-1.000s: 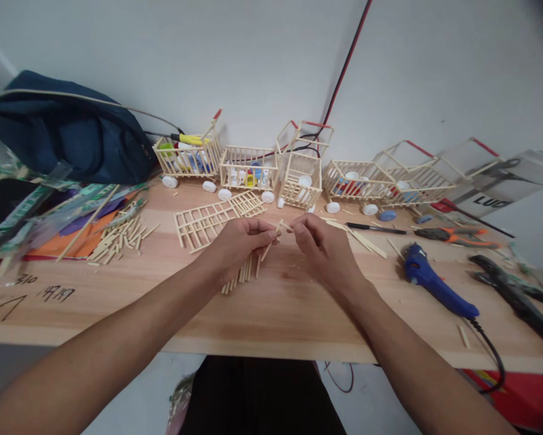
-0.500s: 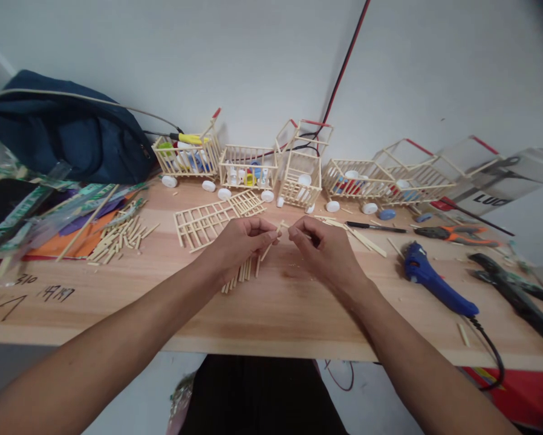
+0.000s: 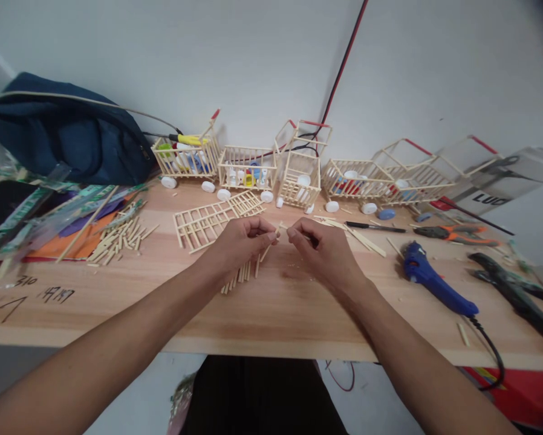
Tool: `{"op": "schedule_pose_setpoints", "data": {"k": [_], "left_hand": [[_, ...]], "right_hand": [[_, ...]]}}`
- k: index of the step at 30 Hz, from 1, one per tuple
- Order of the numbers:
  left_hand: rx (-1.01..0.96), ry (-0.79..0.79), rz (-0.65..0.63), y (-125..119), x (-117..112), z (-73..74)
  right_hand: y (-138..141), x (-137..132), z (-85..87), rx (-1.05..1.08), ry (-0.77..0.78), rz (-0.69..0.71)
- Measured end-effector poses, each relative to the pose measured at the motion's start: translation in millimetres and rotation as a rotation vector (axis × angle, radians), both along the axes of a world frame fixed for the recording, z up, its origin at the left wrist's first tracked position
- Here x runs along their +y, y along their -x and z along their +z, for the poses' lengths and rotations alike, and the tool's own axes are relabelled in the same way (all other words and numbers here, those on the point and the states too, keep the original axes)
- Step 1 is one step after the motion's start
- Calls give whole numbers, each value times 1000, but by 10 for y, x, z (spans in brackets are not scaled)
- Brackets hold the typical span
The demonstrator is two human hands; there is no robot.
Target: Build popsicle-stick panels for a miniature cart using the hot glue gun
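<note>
While I am watching from a distance, the left grip (image 3: 244,238) is pinching a slim stick (image 3: 265,251) between thumb and fingers, closed firmly on it over the middle of the worktop (image 3: 280,329). That stick is slanting out of the pinch toward the front edge, and a row of stick ends (image 3: 243,273) is poking out below the same hand; whether these are joined, I am not able to tell. The right grip (image 3: 323,248) is facing the stick's upper end from just beside it, its thumb and forefinger curling close together; I cannot tell whether it is holding a small piece.

Toward the back edge, a stick lattice (image 3: 203,223) is lying right behind the left grip, and a row of small stick carts (image 3: 248,148) is lining the wall beyond. To the right of the right grip, a pen (image 3: 375,227) is lying near pliers (image 3: 453,234), with a blue glue gun (image 3: 439,290) farther toward the right end. Short sticks (image 3: 117,238) are heaping up toward the left end. Between the hands and the front edge I am seeing a broad stretch of wood grain, both forearms crossing that edge.
</note>
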State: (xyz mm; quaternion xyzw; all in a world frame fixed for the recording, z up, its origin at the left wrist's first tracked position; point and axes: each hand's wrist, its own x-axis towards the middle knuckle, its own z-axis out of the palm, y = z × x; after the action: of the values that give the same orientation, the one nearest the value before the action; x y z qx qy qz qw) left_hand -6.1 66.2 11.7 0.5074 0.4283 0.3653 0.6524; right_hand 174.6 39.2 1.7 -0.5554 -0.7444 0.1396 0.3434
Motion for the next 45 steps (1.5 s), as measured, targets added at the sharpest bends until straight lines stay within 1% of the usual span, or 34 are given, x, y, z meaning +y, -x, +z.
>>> {"op": "schedule_pose_setpoints", "data": {"k": [5,9,17,24,29,37,40,45], "left_hand": [[-28,21,-22,-6,-5,29],[5,35,-26,-11,-14,42],[34,-102,-59,0,18,-37],[126,-163,-59,0,-6,17],[143,-189,-53,13,2,4],[171,-185,-21,4,-24,55],[193,-192,-14,4,-16,29],[200,-204,-12,15,23,-59]], "right_hand": [[-3,-3,5,-9,-12,-4],[1,-5,-1,-6,-17,8],[-6,5,-26,-18,-17,10],[-2,5,-19,-14,-16,16],[2,10,-33,-14,-20,30],[17,-3,-15,-14,-6,33],[23,-11,-12,-18,-4,30],[30,-24,-20,-24,-8,29]]}}
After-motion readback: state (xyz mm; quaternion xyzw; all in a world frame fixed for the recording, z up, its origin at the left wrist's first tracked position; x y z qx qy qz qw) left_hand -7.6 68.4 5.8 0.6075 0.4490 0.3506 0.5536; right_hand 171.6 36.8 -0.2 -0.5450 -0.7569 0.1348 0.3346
